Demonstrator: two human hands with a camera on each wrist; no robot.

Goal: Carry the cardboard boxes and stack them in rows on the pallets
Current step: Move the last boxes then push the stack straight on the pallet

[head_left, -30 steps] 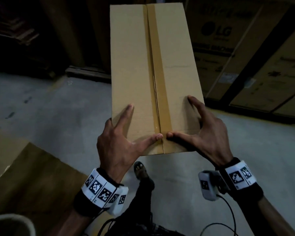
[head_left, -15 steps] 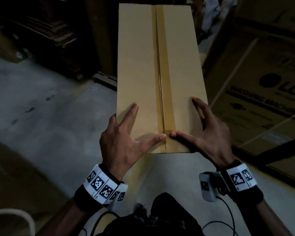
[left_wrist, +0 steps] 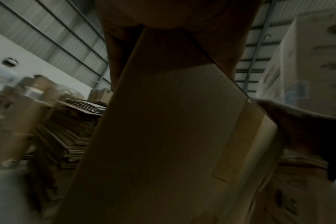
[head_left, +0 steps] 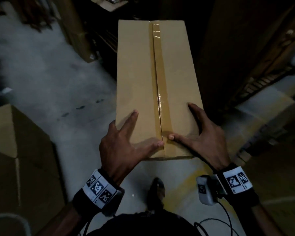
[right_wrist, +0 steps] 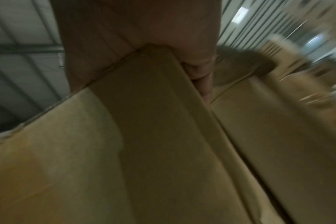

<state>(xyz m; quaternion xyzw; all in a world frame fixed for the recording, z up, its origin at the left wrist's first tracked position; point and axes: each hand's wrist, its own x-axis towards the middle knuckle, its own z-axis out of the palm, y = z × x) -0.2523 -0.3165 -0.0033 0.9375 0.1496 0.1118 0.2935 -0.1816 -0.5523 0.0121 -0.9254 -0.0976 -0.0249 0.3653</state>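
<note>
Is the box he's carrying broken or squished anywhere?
Nothing stands out. The cardboard box looks square and flat on top, with its tape strip running straight down the middle seam. The left hand and right hand hold its near corners evenly. Its underside is too dark and blurred to judge.

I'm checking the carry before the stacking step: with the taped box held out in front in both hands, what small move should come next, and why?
Probably keep walking with the box level. The left hand and right hand grip its near corners, thumbs almost meeting at the tape seam. Below it is bare concrete floor, with no pallet clearly in view, so setting it down looks premature.
</note>
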